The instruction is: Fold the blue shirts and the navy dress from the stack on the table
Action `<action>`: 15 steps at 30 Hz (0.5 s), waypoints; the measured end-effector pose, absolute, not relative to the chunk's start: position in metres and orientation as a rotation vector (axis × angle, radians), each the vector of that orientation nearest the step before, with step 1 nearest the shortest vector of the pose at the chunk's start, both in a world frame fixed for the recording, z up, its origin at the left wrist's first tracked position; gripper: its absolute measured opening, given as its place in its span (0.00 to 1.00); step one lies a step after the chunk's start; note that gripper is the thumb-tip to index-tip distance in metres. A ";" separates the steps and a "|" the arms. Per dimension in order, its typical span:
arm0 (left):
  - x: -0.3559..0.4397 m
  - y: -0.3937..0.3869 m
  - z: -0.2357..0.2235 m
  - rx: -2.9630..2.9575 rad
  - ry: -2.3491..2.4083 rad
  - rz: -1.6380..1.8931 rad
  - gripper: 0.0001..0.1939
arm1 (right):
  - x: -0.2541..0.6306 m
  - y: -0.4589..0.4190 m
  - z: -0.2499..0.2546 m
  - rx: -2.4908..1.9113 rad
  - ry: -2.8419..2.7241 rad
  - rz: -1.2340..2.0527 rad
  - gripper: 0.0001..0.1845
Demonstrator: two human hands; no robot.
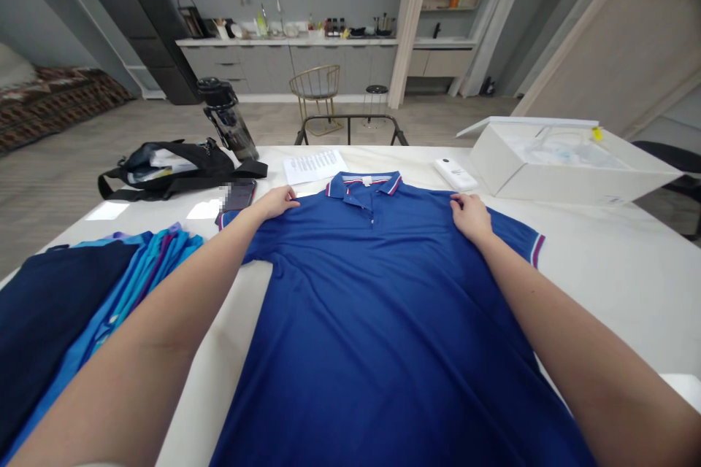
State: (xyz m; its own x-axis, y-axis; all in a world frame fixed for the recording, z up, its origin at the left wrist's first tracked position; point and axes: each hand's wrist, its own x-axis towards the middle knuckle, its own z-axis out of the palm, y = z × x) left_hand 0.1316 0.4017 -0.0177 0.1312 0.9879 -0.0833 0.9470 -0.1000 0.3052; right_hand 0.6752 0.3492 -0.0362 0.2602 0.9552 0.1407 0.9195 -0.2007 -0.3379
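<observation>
A blue polo shirt [372,306] lies spread front side up on the white table [613,270], its striped collar pointing away from me. My left hand [278,203] pinches the shirt at its left shoulder seam. At the opposite shoulder, my right hand [472,215] grips the cloth between thumb and fingers. Both sleeves stretch outward past my hands; the left one is partly covered by my forearm. The lower hem runs out of view at the bottom.
Folded clothes [71,292] are piled at the left. Behind them are a black bag [169,168], a water bottle [228,120] and a phone [239,195]. A printed sheet [313,166], a white device [456,175] and an open white box [569,175] stand along the far side.
</observation>
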 end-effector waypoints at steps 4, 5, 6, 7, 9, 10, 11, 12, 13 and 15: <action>0.129 0.409 -0.021 2.191 1.870 0.081 0.10 | 0.686 0.359 -0.038 -2.177 -1.736 0.111 0.20; 0.128 0.410 -0.022 2.212 1.867 0.066 0.10 | 0.687 0.359 -0.038 -2.181 -1.722 0.113 0.20; 0.128 0.411 -0.023 2.228 1.870 0.062 0.11 | 0.688 0.359 -0.038 -2.190 -1.700 0.112 0.20; 0.128 0.411 -0.024 2.234 1.879 0.062 0.11 | 0.688 0.359 -0.037 -2.202 -1.679 0.106 0.21; 0.128 0.411 -0.024 2.222 1.913 0.040 0.13 | 0.688 0.357 -0.036 -2.226 -1.655 0.078 0.21; 0.129 0.411 -0.024 2.217 1.933 0.015 0.13 | 0.687 0.356 -0.035 -2.237 -1.651 0.063 0.20; 0.130 0.411 -0.023 2.222 1.950 -0.021 0.13 | 0.687 0.356 -0.035 -2.247 -1.651 0.050 0.19; 0.131 0.410 -0.023 2.234 1.964 -0.061 0.13 | 0.687 0.355 -0.035 -2.256 -1.655 0.041 0.18; 0.132 0.410 -0.022 2.250 1.975 -0.092 0.13 | 0.687 0.355 -0.035 -2.260 -1.667 0.034 0.17; 0.134 0.410 -0.022 2.289 1.985 -0.116 0.12 | 0.688 0.355 -0.036 -2.260 -1.698 0.019 0.17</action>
